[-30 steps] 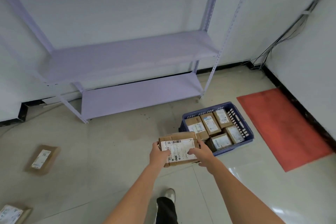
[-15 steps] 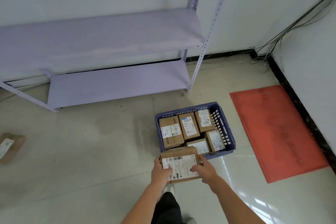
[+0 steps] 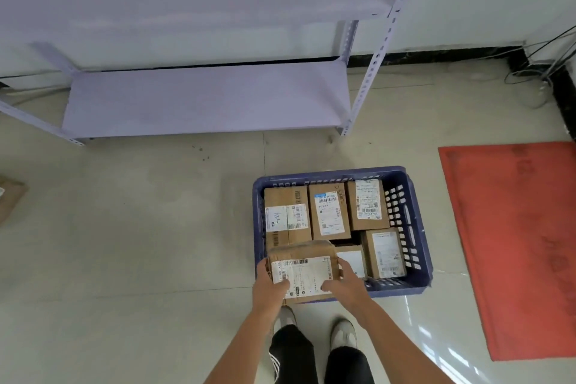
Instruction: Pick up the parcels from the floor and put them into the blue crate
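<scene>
Change: in the last second I had walked up to the crate (image 3: 414,259); it went from ahead and to my right to just in front of my feet, and my parcel (image 3: 304,271) now hung over its near-left corner instead of over bare floor.
Meaning: I judged the carry done and only the lowering left.
Stray parcel (image 3: 11,199): at the far left edge, on the floor, well apart from the crate, not yet collected.
Shelf (image 3: 205,100): lilac, bare, behind and left of the crate; not in my path.
Left hand (image 3: 269,285): clamped on the parcel's left edge, thumb on the label.
Right hand (image 3: 344,282): clamped on its right edge, thumb on top.
Crate contents: three boxes across the back, two at the near right, one partly under my parcel.
Obstacle: the base looked nearly full, so I reckoned mine would sit on top of the others.
Mat (image 3: 514,243): red, right of the crate, clear of it.
</scene>
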Motion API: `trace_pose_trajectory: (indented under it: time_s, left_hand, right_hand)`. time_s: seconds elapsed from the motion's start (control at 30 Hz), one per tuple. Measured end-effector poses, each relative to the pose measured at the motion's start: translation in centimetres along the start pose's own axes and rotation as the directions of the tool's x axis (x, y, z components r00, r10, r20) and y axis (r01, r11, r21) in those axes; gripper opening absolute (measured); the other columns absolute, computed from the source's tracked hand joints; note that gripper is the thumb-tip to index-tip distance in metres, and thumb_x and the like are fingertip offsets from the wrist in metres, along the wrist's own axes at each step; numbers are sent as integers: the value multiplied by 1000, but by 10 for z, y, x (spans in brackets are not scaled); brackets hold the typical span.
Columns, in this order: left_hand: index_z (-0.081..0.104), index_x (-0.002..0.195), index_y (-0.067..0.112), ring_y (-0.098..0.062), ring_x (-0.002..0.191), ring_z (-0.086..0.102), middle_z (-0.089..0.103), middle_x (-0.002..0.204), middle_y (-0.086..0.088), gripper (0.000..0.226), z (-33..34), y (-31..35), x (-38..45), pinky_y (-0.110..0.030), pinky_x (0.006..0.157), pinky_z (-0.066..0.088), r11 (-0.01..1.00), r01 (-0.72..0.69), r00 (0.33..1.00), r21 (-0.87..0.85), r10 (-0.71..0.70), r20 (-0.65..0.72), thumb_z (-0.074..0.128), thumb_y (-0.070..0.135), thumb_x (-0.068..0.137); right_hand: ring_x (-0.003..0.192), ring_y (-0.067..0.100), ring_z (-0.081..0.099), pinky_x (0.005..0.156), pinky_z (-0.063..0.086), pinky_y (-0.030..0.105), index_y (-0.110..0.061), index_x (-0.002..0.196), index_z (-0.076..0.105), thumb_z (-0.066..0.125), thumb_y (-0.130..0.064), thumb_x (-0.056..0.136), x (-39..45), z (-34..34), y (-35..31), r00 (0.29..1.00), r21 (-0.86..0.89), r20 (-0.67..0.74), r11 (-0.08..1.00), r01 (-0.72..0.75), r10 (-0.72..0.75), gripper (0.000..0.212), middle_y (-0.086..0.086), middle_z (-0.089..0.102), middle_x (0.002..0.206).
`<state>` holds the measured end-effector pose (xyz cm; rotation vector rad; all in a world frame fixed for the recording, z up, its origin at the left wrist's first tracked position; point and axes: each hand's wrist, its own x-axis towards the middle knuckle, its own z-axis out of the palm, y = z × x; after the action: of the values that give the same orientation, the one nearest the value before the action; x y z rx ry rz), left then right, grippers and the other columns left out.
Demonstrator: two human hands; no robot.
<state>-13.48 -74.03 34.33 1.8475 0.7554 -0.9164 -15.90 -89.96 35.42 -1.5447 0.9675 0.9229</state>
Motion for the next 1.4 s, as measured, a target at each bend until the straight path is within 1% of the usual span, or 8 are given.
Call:
trace_pose_trajectory:
  time_s: [0.2, 0.33, 0.57, 0.73, 0.97, 1.1, 1.23, 1.4]
  left_hand:
    - [30, 137, 14, -26, 115, 58, 57, 127, -10, 61, 30, -37, 74, -22, 70, 51, 992, 29, 999, 120, -27, -20, 57, -1, 85]
    - [27, 138, 13, -26, 116, 58, 57, 129, -10, 64, 34, -62, 81, -31, 85, 53, 983, 53, 998, 176, -48, -35, 58, -2, 83]
    - [31, 137, 17, -25, 111, 60, 57, 128, -9, 57, 37, -66, 105, -15, 58, 50, 983, 102, 995, 154, -97, -36, 56, 4, 87]
    - [34, 135, 19, -23, 109, 62, 58, 129, -7, 53, 44, -79, 129, -25, 69, 56, 977, 120, 992, 174, -110, -67, 55, 6, 88]
    - [29, 141, 14, -13, 89, 55, 57, 128, -9, 51, 54, -89, 150, -12, 49, 41, 963, 120, 988, 240, -93, -121, 48, 10, 93]
    - [26, 143, 13, -22, 103, 61, 55, 131, -10, 54, 57, -92, 156, -13, 50, 44, 958, 122, 987, 258, -91, -131, 49, 11, 94]
    - [26, 142, 11, -23, 107, 61, 56, 131, -12, 54, 60, -93, 159, -21, 67, 50, 956, 121, 986, 268, -85, -142, 50, 9, 94]
    - [33, 136, 9, -28, 109, 63, 58, 130, -12, 45, 67, -101, 179, -35, 84, 55, 956, 141, 985, 257, -108, -136, 50, 12, 94]
  right_hand:
    - [114, 23, 52, 84, 46, 26, -17, 144, 26, 60, -10, 84, 84, 16, 34, 998, -80, 1, 995, -63, 64, 69, 6, 54, 132]
    - [121, 25, 50, 92, 50, 31, -21, 148, 19, 62, -15, 83, 96, 28, 53, 996, -202, 17, 976, -77, 82, 78, 5, 51, 136]
    - [125, 24, 47, 93, 43, 28, -18, 144, 29, 58, -13, 85, 118, 30, 46, 997, -273, 51, 961, -44, 60, 66, 5, 49, 138]
    - [124, 24, 48, 97, 46, 31, -18, 141, 31, 61, -14, 83, 141, 40, 51, 996, -279, 56, 959, -52, 70, 66, 5, 51, 135]
    - [109, 21, 54, 81, 48, 26, -12, 130, 44, 58, -18, 82, 163, 46, 54, 997, -354, 31, 934, -54, 70, 50, 7, 57, 125]
    - [99, 19, 55, 79, 51, 27, -9, 126, 45, 59, -22, 82, 169, 49, 50, 998, -440, 12, 897, -53, 65, 48, 8, 58, 119]
    - [75, 10, 48, 56, 39, 19, -2, 143, 26, 58, -20, 83, 176, 56, 56, 997, -438, 12, 897, -63, 76, 70, 3, 52, 97]
    - [85, 17, 49, 69, 43, 26, -7, 129, 41, 59, -20, 81, 192, 59, 61, 999, -461, -4, 886, -48, 52, 53, 9, 60, 112]
